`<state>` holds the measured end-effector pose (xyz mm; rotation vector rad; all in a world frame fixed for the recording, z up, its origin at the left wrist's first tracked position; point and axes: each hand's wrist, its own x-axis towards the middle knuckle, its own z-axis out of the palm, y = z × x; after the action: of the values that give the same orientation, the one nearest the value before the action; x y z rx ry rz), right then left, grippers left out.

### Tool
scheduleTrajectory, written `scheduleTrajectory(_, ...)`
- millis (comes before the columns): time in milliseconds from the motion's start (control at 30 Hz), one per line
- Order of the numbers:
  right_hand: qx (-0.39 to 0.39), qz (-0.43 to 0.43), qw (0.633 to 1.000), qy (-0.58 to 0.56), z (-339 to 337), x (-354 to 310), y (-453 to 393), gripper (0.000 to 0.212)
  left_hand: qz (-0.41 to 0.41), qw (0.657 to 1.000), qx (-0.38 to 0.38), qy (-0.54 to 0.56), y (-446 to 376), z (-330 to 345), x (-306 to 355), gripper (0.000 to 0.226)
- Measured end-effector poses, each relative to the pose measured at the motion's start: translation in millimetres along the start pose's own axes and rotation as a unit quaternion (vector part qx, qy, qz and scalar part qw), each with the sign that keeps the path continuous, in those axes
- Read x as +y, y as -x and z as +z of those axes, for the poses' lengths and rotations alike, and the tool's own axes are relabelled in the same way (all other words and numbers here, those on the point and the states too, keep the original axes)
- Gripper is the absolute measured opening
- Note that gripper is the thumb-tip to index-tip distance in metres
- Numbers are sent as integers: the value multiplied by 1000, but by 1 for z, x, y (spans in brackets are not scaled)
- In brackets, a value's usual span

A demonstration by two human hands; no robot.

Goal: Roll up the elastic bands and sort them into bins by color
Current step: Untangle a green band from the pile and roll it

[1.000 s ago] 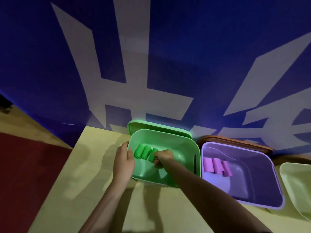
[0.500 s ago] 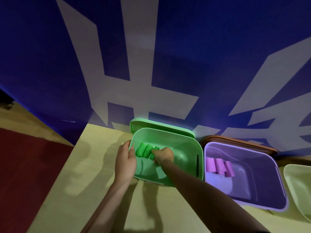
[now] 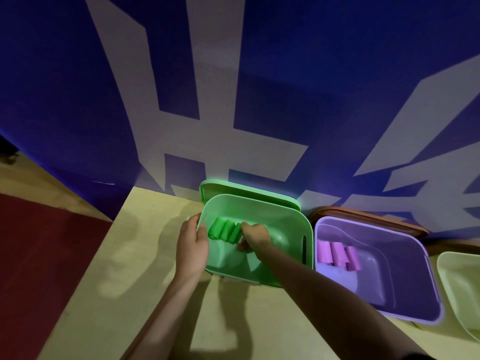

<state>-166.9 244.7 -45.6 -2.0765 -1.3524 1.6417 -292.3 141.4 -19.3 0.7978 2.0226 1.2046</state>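
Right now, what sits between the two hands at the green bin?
In the head view, three rolled green bands lie side by side inside the green bin, between the left hand on its rim and the right hand.

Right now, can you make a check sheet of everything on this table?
Surface: yellow table, against a blue wall with pale markings.
Job's things: three green rolls in the green bin; three pink rolls in the purple bin.
Clutter: pale bin at the right edge; green lid and brown lid behind the bins.
Grips: left hand holds the green bin's rim; right hand on the nearest green roll.
Cables: nothing seen.
Surroundings: red floor.
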Motion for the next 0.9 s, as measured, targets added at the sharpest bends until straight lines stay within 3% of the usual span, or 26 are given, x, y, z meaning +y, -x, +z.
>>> scheduleTrajectory(333,25,-38,997,70,5,-4,0,37,-1,1000,6,14,0,1,0,30)
scheduleTrajectory(633,-6,-63,996,70,-1,2,0,13,-12,1000,-1,29,1,0,1,38)
scheduleTrajectory(800,69,-91,984,139,-2,4,5,36,-14,999,3,39,2,0,2,35)
scheduleTrajectory(900,82,-82,980,164,-2,2,9,30,-15,999,4,39,2,1,2,35)
